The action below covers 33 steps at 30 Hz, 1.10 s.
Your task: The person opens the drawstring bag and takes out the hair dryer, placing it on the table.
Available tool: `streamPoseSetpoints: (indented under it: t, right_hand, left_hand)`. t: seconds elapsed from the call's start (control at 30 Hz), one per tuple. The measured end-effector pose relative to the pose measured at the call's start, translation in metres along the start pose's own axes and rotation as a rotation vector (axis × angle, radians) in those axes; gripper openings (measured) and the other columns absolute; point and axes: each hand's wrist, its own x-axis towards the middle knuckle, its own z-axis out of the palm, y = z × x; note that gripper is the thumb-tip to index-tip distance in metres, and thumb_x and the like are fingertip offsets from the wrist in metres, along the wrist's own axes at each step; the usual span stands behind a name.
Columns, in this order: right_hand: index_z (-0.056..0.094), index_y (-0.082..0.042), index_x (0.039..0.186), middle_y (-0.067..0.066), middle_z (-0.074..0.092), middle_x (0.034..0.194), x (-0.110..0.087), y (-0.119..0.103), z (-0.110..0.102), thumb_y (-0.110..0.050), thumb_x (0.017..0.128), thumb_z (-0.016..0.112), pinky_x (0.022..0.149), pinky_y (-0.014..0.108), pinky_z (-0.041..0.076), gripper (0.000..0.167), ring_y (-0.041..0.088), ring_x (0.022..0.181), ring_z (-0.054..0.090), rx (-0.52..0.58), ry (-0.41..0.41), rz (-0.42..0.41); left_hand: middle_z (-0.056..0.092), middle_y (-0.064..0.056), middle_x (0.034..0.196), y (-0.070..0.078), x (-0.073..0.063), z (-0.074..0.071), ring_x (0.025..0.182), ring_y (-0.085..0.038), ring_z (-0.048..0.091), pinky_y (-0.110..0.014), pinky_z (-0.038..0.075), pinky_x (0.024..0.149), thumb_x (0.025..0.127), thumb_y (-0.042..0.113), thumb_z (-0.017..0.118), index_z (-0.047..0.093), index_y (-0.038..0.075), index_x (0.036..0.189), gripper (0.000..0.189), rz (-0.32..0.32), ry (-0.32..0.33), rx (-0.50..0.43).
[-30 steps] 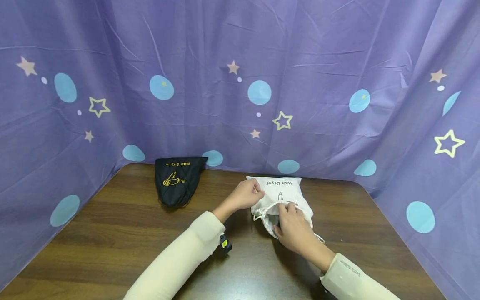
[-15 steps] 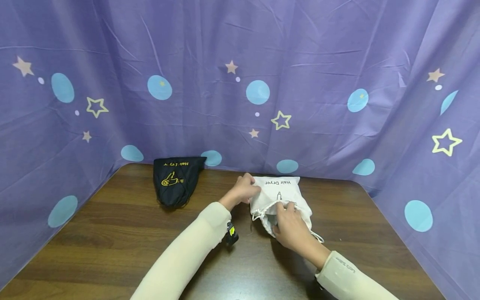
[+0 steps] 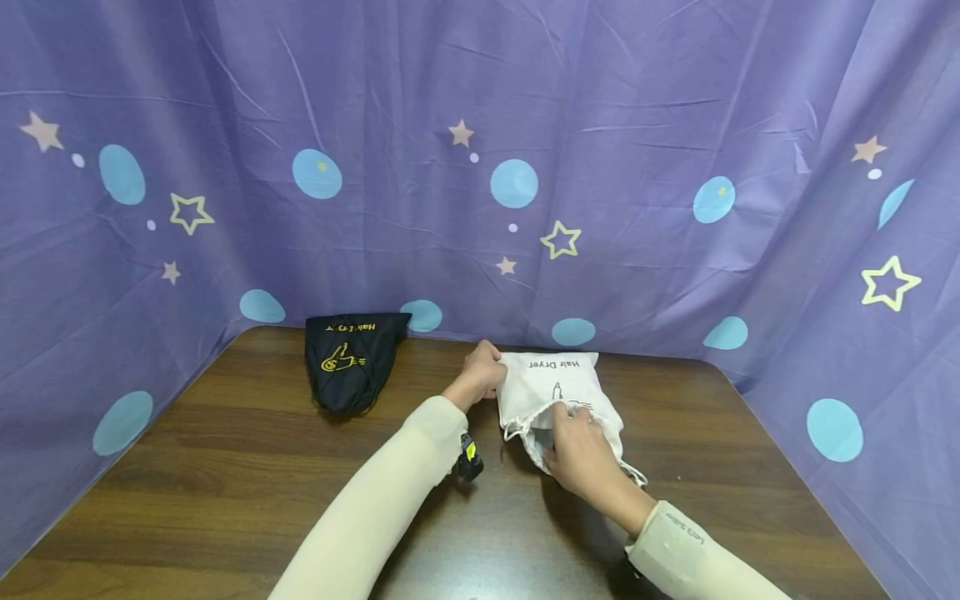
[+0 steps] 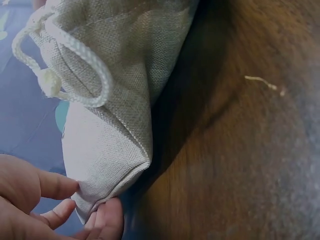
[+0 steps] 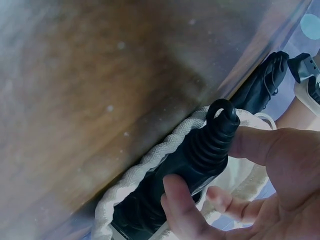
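A white drawstring bag (image 3: 555,375) printed "Hair Dryer" lies toward the back of the table, its mouth facing me. My left hand (image 3: 483,371) pinches the bag's far left corner. In the left wrist view, fingers (image 4: 111,220) sit beneath the cloth at that corner, near a looped white cord (image 4: 82,47). At the open mouth my right hand (image 3: 588,458) grips a black hair dryer handle (image 5: 200,155). Its ridged end and hanging loop stick out in the right wrist view. The rest of the dryer is hidden inside the bag.
A black drawstring bag (image 3: 348,367) with yellow print lies at the back left of the wooden table (image 3: 225,467). Purple curtain (image 3: 420,208) hangs behind and on both sides. A small loose thread (image 4: 261,81) lies on the wood.
My left hand has moved away from the bag's upper face, out to its far left corner, and taken hold there. The right hand stays at the mouth.
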Motion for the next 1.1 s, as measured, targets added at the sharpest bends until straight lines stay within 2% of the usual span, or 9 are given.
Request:
streamPoseSetpoints:
  t: [0.07, 0.17, 0.3, 0.5, 0.67, 0.83, 0.93, 1.1]
  right_hand:
    - [0.051, -0.001, 0.096, 0.025, 0.057, 0.081, 0.0, 0.0, 0.0, -0.012, 0.071, 0.088, 0.055, 0.055, 0.052, 0.046, 0.048, 0.069, 0.062, -0.003, 0.004, -0.004]
    - [0.052, 0.0, 0.093, 0.025, 0.06, 0.077, 0.001, 0.001, 0.0, -0.013, 0.071, 0.087, 0.055, 0.055, 0.052, 0.043, 0.048, 0.068, 0.064, -0.01, 0.012, -0.004]
    - [0.053, -0.001, 0.091, 0.021, 0.062, 0.073, 0.002, 0.003, 0.0, -0.011, 0.07, 0.086, 0.056, 0.054, 0.052, 0.04, 0.045, 0.068, 0.065, -0.018, 0.015, -0.008]
    - [0.054, 0.0, 0.092, 0.023, 0.062, 0.075, 0.001, 0.003, -0.001, -0.012, 0.07, 0.088, 0.056, 0.054, 0.052, 0.043, 0.046, 0.067, 0.065, -0.017, 0.009, -0.027]
    - [0.054, 0.0, 0.093, 0.022, 0.061, 0.076, -0.001, 0.003, -0.001, -0.012, 0.069, 0.088, 0.058, 0.054, 0.052, 0.043, 0.045, 0.068, 0.064, -0.017, 0.016, -0.04]
    - [0.055, 0.001, 0.093, 0.02, 0.061, 0.079, -0.002, 0.005, -0.001, -0.013, 0.07, 0.088, 0.067, 0.054, 0.052, 0.043, 0.042, 0.073, 0.065, -0.029, 0.004, -0.051]
    - [0.055, 0.001, 0.095, 0.02, 0.061, 0.081, -0.003, 0.008, -0.002, -0.013, 0.069, 0.088, 0.071, 0.054, 0.052, 0.044, 0.041, 0.076, 0.065, -0.031, -0.012, -0.038]
    - [0.052, -0.001, 0.098, 0.021, 0.062, 0.081, -0.005, 0.013, -0.003, -0.009, 0.067, 0.085, 0.068, 0.055, 0.052, 0.046, 0.043, 0.075, 0.065, -0.02, -0.032, -0.029]
  left_hand:
    - [0.05, -0.026, 0.121, 0.001, 0.0, 0.0, 0.081, -0.029, 0.059, -0.046, 0.06, 0.065, 0.085, -0.007, 0.05, 0.051, 0.002, 0.111, 0.027, -0.023, -0.003, -0.031]
    - [0.049, -0.026, 0.124, 0.001, 0.002, 0.001, 0.086, -0.03, 0.059, -0.045, 0.06, 0.065, 0.086, -0.007, 0.049, 0.051, 0.001, 0.112, 0.027, -0.048, -0.003, -0.048]
    - [0.049, -0.024, 0.12, 0.0, 0.007, 0.003, 0.086, -0.028, 0.057, -0.042, 0.06, 0.063, 0.086, -0.008, 0.048, 0.052, 0.001, 0.109, 0.025, -0.072, 0.011, -0.066]
    - [0.051, -0.019, 0.113, -0.004, 0.01, 0.004, 0.08, -0.024, 0.054, -0.037, 0.058, 0.059, 0.087, -0.01, 0.05, 0.057, 0.002, 0.103, 0.021, -0.095, 0.039, -0.092]
    - [0.05, -0.021, 0.118, -0.003, 0.01, 0.004, 0.082, -0.025, 0.054, -0.034, 0.055, 0.054, 0.089, -0.011, 0.051, 0.058, 0.002, 0.105, 0.022, -0.112, 0.043, -0.097]
    - [0.051, -0.022, 0.121, -0.003, 0.009, 0.003, 0.085, -0.026, 0.056, -0.029, 0.052, 0.048, 0.089, -0.011, 0.051, 0.059, 0.002, 0.105, 0.022, -0.126, 0.061, -0.097]
    - [0.052, -0.021, 0.12, -0.004, 0.01, 0.002, 0.085, -0.026, 0.057, -0.03, 0.054, 0.05, 0.091, -0.01, 0.051, 0.059, 0.002, 0.106, 0.021, -0.133, 0.069, -0.104]
    - [0.051, -0.022, 0.121, -0.008, 0.011, 0.0, 0.082, -0.024, 0.056, -0.031, 0.057, 0.054, 0.091, -0.009, 0.049, 0.059, 0.001, 0.105, 0.021, -0.142, 0.077, -0.119]
